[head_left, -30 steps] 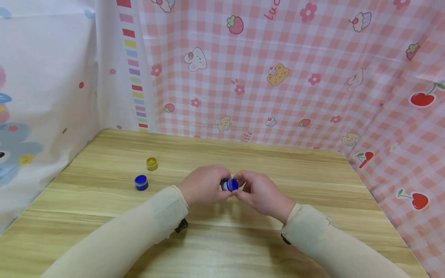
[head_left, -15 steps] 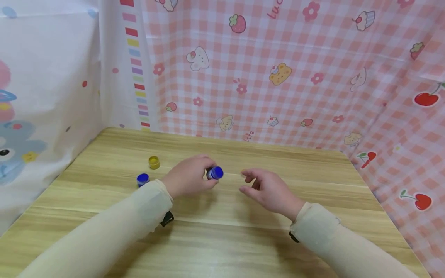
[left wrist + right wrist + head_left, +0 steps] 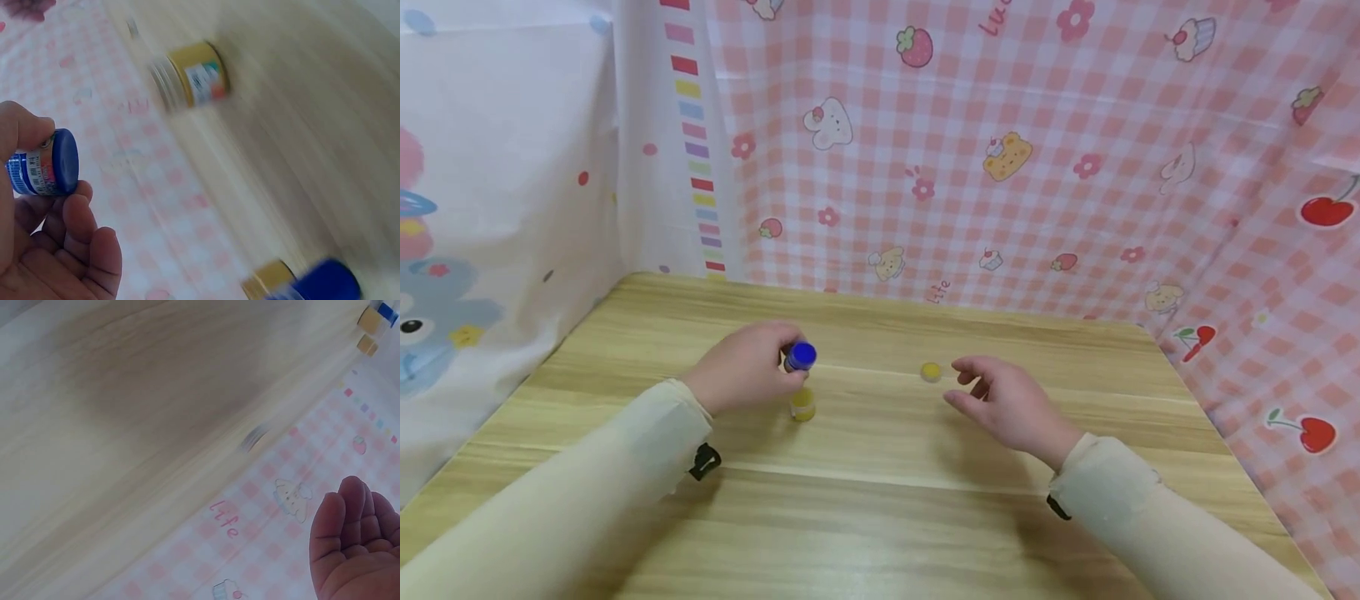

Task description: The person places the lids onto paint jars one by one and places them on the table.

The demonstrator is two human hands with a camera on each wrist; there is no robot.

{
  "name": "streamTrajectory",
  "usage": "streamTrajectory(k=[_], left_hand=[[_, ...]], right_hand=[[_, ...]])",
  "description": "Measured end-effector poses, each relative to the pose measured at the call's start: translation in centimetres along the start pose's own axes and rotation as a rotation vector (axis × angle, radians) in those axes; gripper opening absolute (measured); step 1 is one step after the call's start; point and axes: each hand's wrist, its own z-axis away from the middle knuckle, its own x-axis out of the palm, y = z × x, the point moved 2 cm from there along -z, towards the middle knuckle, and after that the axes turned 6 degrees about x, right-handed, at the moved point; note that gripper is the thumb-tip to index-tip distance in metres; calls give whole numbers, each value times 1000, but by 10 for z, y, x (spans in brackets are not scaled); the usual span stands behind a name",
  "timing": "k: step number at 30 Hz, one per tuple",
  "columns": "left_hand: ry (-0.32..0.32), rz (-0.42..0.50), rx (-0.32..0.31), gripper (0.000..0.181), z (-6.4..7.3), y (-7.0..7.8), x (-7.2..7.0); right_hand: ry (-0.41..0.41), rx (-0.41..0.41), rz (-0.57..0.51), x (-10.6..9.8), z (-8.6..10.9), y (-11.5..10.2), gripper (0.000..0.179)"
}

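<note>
A person's left hand pinches a blue-lidded jar above a wooden table; a yellow jar stands just below it in the head view. The right hand has its thumb and fingers apart, near a flat yellow disc. Wood stretches widely toward the person; behind, the table ends at checked cloth. Only the wrist views show a second blue jar and a second yellow jar, cut off in the left one. The disc blurs in both.
</note>
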Motion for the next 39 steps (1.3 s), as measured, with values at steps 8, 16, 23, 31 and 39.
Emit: streamTrajectory(k=[8, 16, 23, 31, 39], left_hand=[[-3, -28, -49, 21, 25, -23, -20], [-95, -78, -40, 17, 46, -34, -26], [-187, -109, -78, 17, 60, -40, -29], [-267, -236, -40, 18, 73, -42, -29], [-316, -259, -84, 27, 76, -45, -27]], right_hand=[[-6, 43, 12, -3, 0, 10, 50], [-12, 55, 24, -8, -2, 15, 49], [-14, 60, 31, -12, -2, 19, 50], [35, 87, 116, -17, -6, 28, 53], [40, 105, 139, -20, -9, 38, 53]])
